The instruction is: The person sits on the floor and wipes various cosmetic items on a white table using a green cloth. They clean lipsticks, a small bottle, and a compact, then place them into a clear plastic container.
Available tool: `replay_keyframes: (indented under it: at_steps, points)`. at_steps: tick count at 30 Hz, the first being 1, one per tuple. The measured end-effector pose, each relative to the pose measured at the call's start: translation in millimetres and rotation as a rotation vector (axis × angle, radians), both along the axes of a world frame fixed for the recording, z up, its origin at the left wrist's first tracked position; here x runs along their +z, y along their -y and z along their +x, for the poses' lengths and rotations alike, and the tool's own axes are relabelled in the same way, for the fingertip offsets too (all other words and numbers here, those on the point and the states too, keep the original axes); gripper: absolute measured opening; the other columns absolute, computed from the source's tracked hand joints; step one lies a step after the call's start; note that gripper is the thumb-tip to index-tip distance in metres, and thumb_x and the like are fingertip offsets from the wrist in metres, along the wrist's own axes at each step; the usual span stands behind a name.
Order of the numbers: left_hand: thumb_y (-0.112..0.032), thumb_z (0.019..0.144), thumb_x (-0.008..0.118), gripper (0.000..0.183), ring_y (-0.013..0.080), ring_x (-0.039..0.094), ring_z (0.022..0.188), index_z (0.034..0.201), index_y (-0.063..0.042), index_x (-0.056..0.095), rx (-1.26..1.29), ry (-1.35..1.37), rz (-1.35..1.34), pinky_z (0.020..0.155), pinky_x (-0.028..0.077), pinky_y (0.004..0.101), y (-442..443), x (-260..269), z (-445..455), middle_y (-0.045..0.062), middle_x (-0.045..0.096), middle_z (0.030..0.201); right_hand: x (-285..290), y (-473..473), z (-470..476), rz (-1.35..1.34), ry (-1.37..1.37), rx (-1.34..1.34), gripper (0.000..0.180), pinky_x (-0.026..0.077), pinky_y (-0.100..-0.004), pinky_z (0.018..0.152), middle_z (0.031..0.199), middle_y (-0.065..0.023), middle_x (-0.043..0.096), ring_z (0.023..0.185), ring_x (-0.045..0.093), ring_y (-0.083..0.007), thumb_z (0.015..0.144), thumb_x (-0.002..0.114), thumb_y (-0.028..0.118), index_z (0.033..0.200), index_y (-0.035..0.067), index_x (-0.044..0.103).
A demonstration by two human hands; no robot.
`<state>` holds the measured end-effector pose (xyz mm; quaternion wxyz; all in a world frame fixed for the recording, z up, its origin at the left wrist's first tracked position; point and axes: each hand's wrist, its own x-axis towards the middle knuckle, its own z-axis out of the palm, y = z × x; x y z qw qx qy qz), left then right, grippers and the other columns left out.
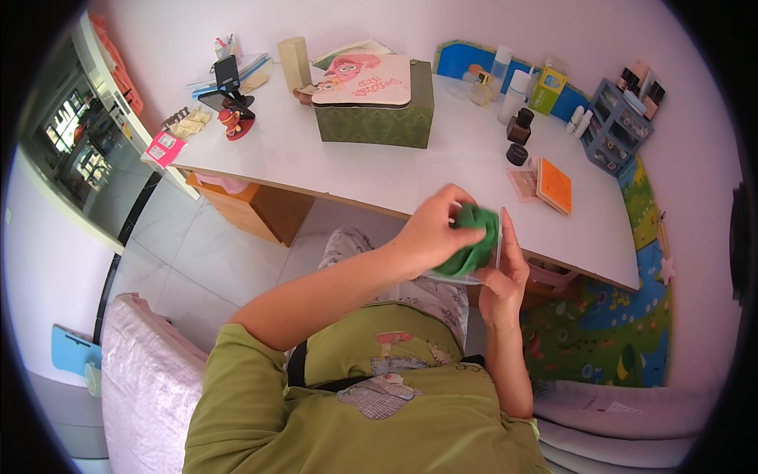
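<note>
My left hand (444, 228) grips a bunched green cloth (474, 249), which is slightly blurred. The cloth lies against a clear plastic container (498, 237), seen as a thin upright wall and a lower rim. My right hand (503, 275) holds this container from the right side, fingers along its outer wall and thumb near the lower rim. Cloth and fingers hide much of the container, so its full shape cannot be made out. Both hands are above my lap, at the front edge of the white desk (379, 178).
A dark green box (373, 127) with a pink cartoon-printed pad (367, 80) stands at the back. To the right are an orange case (555, 185), a black jar (517, 154), bottles (514, 98) and a small drawer unit (616, 127). A phone stand (228, 77) is at left.
</note>
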<state>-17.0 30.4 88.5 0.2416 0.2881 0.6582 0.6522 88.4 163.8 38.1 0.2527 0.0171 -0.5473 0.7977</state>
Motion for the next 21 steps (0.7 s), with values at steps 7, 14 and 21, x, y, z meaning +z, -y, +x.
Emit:
replay_keyframes:
  at_steps: [7, 14, 21]
  points:
    - [-0.004, 0.091, 0.069, 0.042, 0.0209, 0.060, 0.103, 0.126, -0.002, 0.046, 0.362, 0.513, 0.475, 0.084, 0.055, 0.0370, -17, 19, -13, 0.012, 0.058, 0.115, 0, 13, -1, -0.005, 0.079, 0.130, 0.093, 0.050, -0.0241, 0.068, 0.146, -0.0200, 0.050, 0.117, 0.064, -0.0305, 0.069, 0.046, -0.016, 0.157, 0.009, 0.031]
    - [0.007, 0.079, 0.065, 0.043, 0.0202, 0.060, 0.098, 0.117, -0.007, 0.050, -0.036, -0.371, 0.052, 0.085, 0.050, 0.0356, -9, -14, 6, 0.008, 0.060, 0.102, 0, 0, 5, -0.031, -0.016, -0.003, 0.092, 0.046, -0.0354, 0.102, 0.141, -0.0123, 0.053, 0.125, 0.055, -0.0233, 0.067, 0.050, -0.018, 0.155, 0.003, 0.034]
    - [0.001, 0.070, 0.069, 0.037, 0.0292, 0.061, 0.098, 0.103, -0.009, 0.054, -0.224, -1.162, -0.225, 0.085, 0.048, 0.0431, 2, -13, 24, 0.006, 0.063, 0.102, 2, -7, 9, 0.103, -0.039, -0.078, 0.091, 0.047, -0.0396, 0.102, 0.142, -0.0225, 0.052, 0.127, 0.057, -0.0312, 0.062, 0.051, -0.019, 0.150, 0.002, 0.043]
